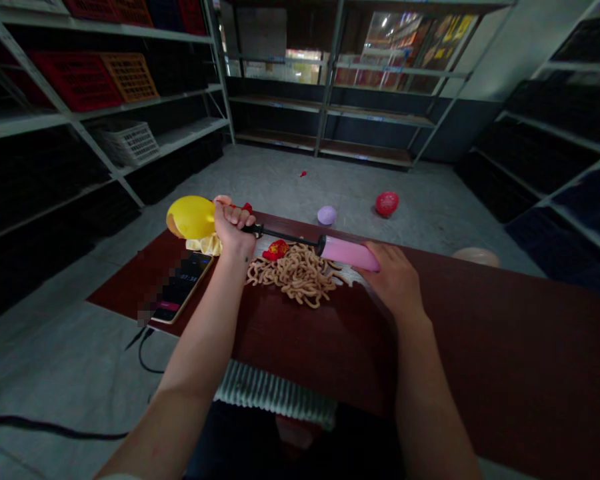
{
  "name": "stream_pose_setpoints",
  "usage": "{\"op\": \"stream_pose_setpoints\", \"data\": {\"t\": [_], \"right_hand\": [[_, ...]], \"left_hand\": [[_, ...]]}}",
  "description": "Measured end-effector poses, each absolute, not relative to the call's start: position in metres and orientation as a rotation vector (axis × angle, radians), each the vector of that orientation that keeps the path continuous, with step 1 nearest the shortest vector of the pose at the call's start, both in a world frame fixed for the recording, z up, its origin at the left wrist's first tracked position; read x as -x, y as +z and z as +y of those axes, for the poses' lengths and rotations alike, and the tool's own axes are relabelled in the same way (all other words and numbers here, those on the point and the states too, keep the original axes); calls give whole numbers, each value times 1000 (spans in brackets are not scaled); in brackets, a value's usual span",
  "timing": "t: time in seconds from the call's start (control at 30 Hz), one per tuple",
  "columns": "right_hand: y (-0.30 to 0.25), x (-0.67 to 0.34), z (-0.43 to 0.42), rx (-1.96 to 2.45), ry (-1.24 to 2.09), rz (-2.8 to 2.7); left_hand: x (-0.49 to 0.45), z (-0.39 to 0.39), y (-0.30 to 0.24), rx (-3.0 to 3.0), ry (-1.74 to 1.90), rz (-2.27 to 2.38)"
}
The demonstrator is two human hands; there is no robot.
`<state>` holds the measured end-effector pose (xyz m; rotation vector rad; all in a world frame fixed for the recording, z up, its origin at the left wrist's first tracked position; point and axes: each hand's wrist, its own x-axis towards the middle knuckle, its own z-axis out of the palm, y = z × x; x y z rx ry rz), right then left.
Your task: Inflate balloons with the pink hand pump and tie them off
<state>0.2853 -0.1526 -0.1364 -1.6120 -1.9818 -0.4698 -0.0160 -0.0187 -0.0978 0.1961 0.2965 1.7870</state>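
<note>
Two bare forearms (187, 380) are crossing the near edge of the smooth, red-brown desk (505, 347), with pale green ribbed cloth (275, 393) showing just below that edge. And the left hand (235, 228) is closing tightly round the black end of a pink-and-black tubular hand pump (350, 252), a plump, glossy yellow balloon (193, 217) sitting right against its knuckles near the left end of the desk! The right hand (393, 270) is wrapping the pump's smooth pink far end, and a thin black rod (287, 235) is bridging the gap. Below, a heap of tan, worm-like strands (305, 277) is tangling, a crinkled red piece with yellow print (276, 250) touching it. A flat, dark-screened phone (187, 283) is hugging the near-left edge. Broad desktop is stretching rightward, giving elbow room; past the far edge, a round lilac balloon (327, 215) and a red patterned balloon (387, 204) are resting on grey floor (270, 177).
</note>
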Motion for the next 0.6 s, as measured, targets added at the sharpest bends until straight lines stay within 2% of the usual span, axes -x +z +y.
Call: {"op": "stream_pose_setpoints", "data": {"t": [0.27,0.6], "right_hand": [[-129,-271,-158,1642,-552,-2049],[-138,-236,-156,1591,-433,-2116]], "left_hand": [[-5,-29,-97,-225,1793,347],[-52,-57,-100,-296,1682,469]]}}
